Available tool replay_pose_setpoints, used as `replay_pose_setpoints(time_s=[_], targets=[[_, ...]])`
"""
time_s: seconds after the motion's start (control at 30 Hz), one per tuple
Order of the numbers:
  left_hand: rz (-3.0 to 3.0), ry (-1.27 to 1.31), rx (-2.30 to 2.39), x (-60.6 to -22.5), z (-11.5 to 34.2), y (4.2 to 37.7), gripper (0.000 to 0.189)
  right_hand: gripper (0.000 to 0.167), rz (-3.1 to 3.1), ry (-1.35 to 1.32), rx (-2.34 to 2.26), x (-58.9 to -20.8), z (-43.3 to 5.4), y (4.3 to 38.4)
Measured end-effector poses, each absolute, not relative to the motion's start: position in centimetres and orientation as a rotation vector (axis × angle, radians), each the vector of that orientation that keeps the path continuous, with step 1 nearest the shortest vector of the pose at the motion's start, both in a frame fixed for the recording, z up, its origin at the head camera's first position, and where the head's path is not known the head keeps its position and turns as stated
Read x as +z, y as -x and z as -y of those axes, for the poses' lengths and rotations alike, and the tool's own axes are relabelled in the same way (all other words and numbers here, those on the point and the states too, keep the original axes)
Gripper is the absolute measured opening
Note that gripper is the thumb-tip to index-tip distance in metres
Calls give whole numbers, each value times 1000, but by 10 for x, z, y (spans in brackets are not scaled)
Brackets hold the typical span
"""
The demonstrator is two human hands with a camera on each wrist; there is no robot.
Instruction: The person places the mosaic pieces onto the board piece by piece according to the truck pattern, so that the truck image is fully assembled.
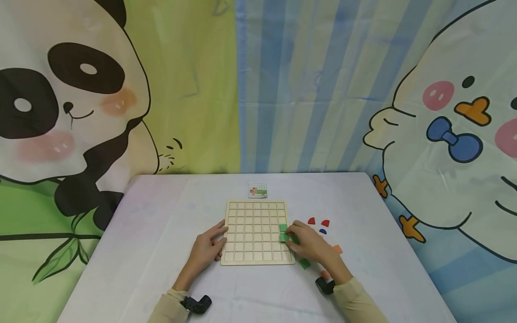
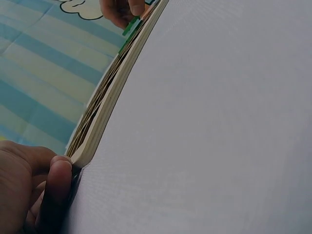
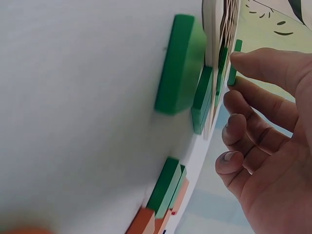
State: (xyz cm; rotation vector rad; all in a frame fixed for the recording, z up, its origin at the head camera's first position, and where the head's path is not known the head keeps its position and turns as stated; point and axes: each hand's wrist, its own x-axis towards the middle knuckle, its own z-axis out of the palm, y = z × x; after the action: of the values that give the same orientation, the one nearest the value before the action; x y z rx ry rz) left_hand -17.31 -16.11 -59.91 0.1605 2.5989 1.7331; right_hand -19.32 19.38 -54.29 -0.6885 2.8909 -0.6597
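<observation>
A pale wooden grid board [image 1: 253, 242] lies flat on the table. My left hand [image 1: 208, 246] holds its left edge; in the left wrist view the thumb and a finger meet at the board's corner. Over the board's right side, my right hand [image 1: 313, 244] pinches a green tile [image 3: 235, 63] between thumb and index finger, the other fingers loosely curled. Another green tile [image 1: 283, 227] sits in the rightmost column. Beside the board, more green blocks [image 3: 180, 63] lie under and near the right hand, partly hidden by it in the head view.
A small picture card [image 1: 257, 190] lies behind the board. To the right are red quarter-round pieces [image 1: 325, 223], a blue half-round piece [image 1: 322, 231], an orange piece [image 1: 337, 249] and a loose green block [image 1: 304, 263]. Printed curtains hang behind the white table [image 1: 161, 215].
</observation>
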Motion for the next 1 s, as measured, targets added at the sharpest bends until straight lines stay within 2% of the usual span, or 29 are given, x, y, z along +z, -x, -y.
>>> replay_pose_setpoints(time_s=[0.47,1.0], targets=[[-2595,-148,1742,-600,161,173,44,23,-2891,785,-643,-548,-174,202],[-2602,-141,1736,-600,161,174,44,23,-2888,762,-619,-551,-170,206]])
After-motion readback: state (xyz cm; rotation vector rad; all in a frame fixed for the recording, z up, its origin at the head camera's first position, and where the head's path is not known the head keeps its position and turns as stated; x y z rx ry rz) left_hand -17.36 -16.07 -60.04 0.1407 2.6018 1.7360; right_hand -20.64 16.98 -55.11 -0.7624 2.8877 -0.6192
